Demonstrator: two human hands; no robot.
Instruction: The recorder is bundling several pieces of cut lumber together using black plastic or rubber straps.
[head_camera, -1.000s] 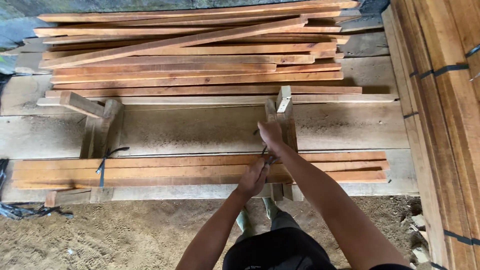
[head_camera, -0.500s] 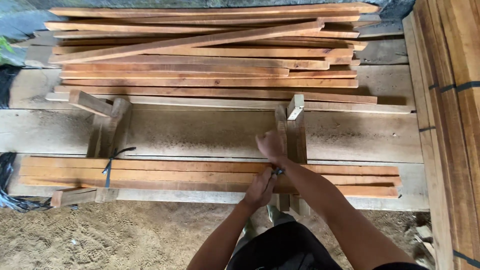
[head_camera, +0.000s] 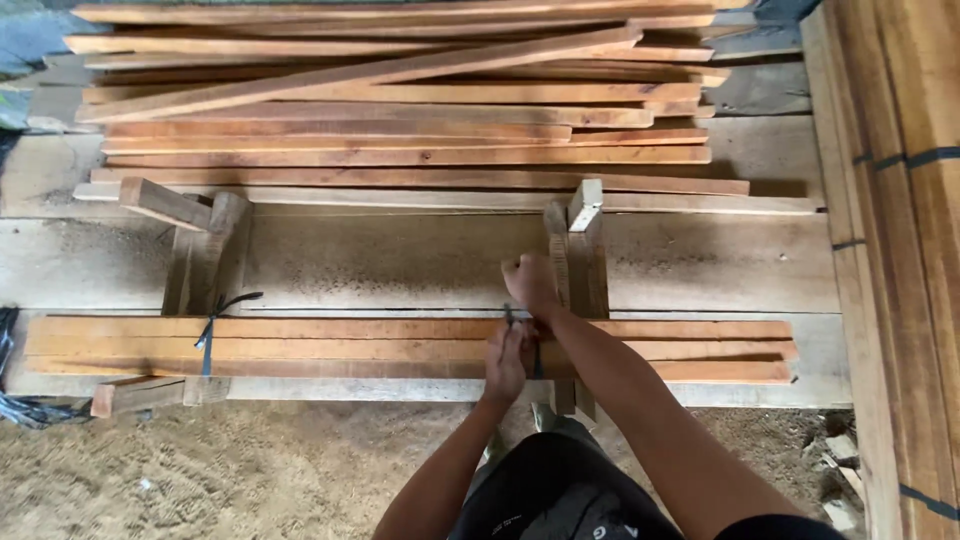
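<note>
Pinching a thin, limp dark strap (head_camera: 521, 322) atop the stiff slat bundle (head_camera: 400, 348), both hands' fingers (head_camera: 505, 352) grip near its knot.

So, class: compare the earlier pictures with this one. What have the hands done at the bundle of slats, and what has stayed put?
The right hand has drawn up and away from the left hand, pulling the dark strap taut over the bundle of slats. The left hand stays at the bundle's near side, gripping the strap. The tied strap at the far left end, the loose slat pile and the wooden supports are unchanged.
</note>
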